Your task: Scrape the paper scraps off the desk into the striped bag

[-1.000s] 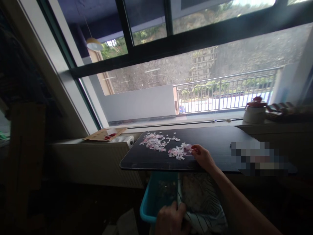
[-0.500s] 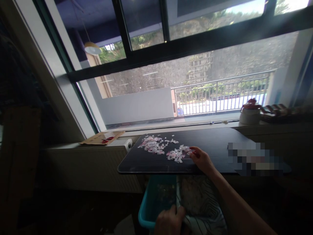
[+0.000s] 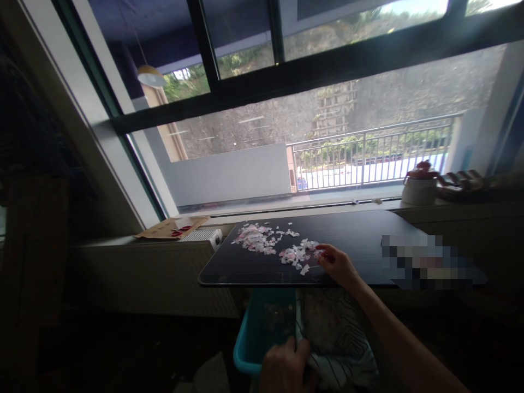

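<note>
My right hand point(image 3: 338, 266) rests at the right side of a small pile of white and pinkish paper bits point(image 3: 298, 254) on a dark tabletop point(image 3: 352, 229). Its fingers curve toward the bits, with a gap between thumb and forefinger. A larger heap of similar bits point(image 3: 254, 239) lies to the left. Below the table edge, my left hand point(image 3: 284, 363) is closed on the rim of a pale cloth bag with dark lines point(image 3: 352, 357). The bag gapes, and pale contents show dimly inside. Its rim hangs in a turquoise tub point(image 3: 241, 349).
A radiator point(image 3: 159, 275) stands left of the table, with a brown paper envelope point(image 3: 164, 228) and red-handled scissors point(image 3: 181, 231) on top. A pale jug with a red lid point(image 3: 420, 185) stands on the sill. A blurred-out object point(image 3: 429, 262) lies at the table's right.
The paper bits beside my right hand have shifted slightly, and one piece sits a little apart at the pile's near edge. My left hand keeps its hold on the bag.
</note>
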Demonstrator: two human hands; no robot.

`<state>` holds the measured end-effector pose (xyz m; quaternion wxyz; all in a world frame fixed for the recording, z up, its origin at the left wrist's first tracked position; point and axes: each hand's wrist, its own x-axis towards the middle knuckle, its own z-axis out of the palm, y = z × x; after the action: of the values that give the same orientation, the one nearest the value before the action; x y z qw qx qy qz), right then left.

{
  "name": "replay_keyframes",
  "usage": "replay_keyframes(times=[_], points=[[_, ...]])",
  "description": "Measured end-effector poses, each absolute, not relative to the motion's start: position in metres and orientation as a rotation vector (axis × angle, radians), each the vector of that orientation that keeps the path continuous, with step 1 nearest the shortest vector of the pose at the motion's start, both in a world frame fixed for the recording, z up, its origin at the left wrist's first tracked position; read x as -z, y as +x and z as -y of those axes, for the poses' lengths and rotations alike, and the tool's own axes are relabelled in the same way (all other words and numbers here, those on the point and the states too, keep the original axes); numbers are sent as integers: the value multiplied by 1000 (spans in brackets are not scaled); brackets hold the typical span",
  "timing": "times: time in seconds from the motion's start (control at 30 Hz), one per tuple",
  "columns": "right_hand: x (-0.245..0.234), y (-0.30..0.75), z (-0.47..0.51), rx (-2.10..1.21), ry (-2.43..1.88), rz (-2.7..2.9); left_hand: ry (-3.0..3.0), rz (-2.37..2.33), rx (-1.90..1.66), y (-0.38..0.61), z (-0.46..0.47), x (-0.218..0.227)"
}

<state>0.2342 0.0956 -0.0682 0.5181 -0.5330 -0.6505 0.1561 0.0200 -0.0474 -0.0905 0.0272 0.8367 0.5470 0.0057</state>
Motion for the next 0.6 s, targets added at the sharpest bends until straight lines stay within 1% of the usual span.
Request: replay_keyframes(times=[0.33,0.5,0.6], points=[[65,237,-93,-334,-1428,1410,2585,-1681,-34,21,50,85],[64,237,-92,-506,-1361,1463,2574,-1680,-36,22,51,84],[65,237,-93,-528,-1308,1469,2543,-1720,-66,20,51,83]])
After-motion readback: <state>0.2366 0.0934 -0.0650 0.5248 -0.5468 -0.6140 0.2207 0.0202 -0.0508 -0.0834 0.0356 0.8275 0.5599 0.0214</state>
